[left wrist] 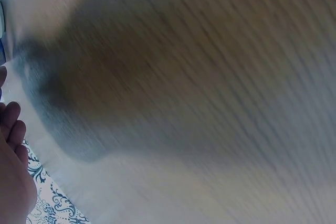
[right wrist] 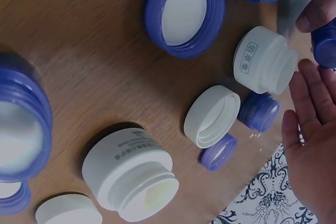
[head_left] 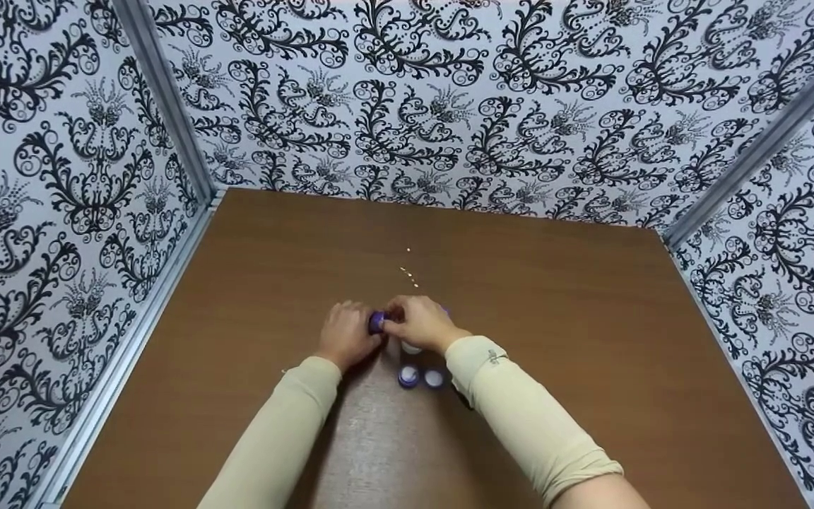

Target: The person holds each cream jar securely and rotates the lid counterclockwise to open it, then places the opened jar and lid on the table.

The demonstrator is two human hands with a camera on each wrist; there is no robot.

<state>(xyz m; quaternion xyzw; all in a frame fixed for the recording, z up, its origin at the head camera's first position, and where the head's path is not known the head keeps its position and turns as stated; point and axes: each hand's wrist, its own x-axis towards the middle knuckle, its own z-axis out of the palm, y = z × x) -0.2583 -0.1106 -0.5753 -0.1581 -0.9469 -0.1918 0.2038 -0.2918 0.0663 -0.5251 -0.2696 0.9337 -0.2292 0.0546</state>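
Observation:
A small purple jar [head_left: 376,322] is gripped between my two hands in the middle of the table. My left hand [head_left: 347,332] holds it from the left, and my right hand [head_left: 420,322] pinches it from the right with thumb and fingers. The right wrist view shows the same jar [right wrist: 325,45] cut off at the edge beside the right fingers. Below the right wrist stand an open purple jar [head_left: 408,375] and a purple lid [head_left: 434,377], both white inside. In the left wrist view, only part of the left hand [left wrist: 13,145] shows.
Near the right hand are a large open white jar [right wrist: 131,174], a smaller white jar [right wrist: 262,61], a white lid [right wrist: 212,116] and a small blue jar [right wrist: 260,111]. Pale crumbs [head_left: 410,276] lie beyond the hands. Patterned walls [head_left: 407,92] enclose the wooden table [head_left: 555,297].

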